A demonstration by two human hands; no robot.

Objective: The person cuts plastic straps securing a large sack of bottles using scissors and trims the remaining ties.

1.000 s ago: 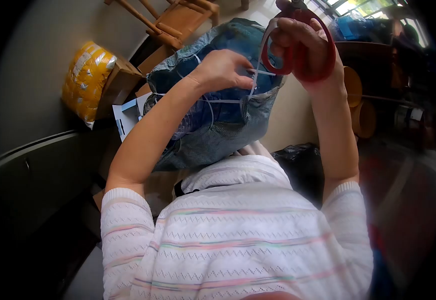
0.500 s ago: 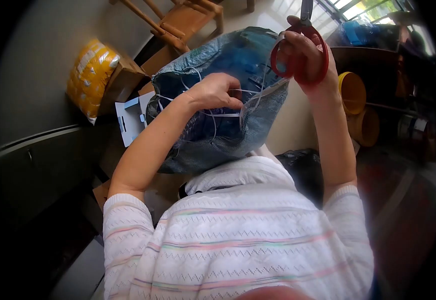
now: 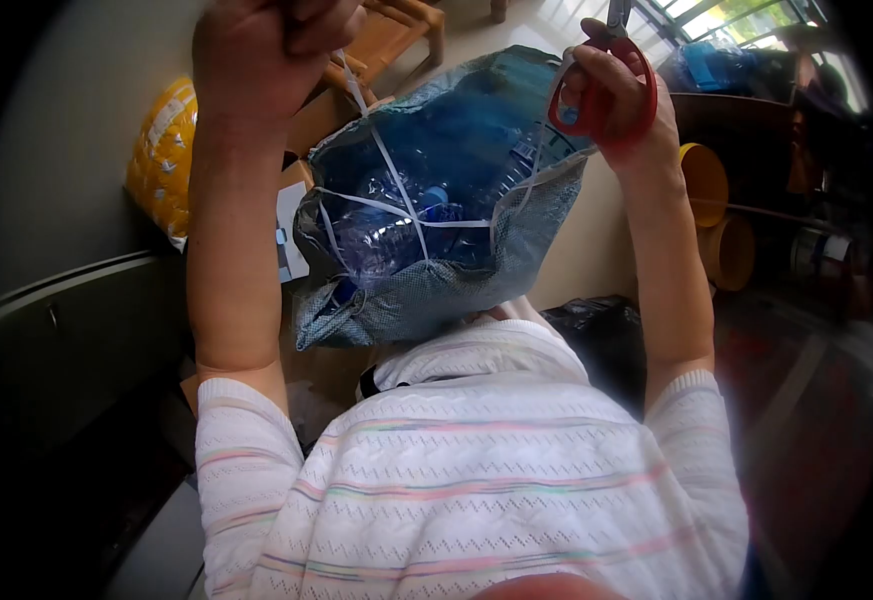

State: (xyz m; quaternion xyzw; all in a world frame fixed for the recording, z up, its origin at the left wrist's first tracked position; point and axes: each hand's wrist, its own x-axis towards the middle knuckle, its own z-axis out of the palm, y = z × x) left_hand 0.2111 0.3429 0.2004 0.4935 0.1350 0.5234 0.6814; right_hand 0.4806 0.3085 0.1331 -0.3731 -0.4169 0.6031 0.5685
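A blue-green woven sack [image 3: 546,210] stands open before me, with clear plastic bottles [image 3: 376,245] inside. White string [image 3: 391,170] is laced across its mouth and crosses near the middle. Raised at the top left, my left hand [image 3: 271,50] is closed on the string, which runs taut down to the sack. My right hand [image 3: 621,110] has its fingers through the red handles of a pair of scissors [image 3: 646,110]. The blades point up and are partly cut off by the frame's top edge. This hand is beside the sack's far right rim.
A yellow wrapped package [image 3: 164,160] lies at the left by cardboard boxes. Behind the sack is a wooden chair [image 3: 391,55]. A black plastic bag [image 3: 596,335] lies on the right, with yellow round containers [image 3: 704,185] beyond it.
My left hand has risen from the sack's mouth to the upper left, pulling the string taut. The right hand and scissors have shifted only slightly.
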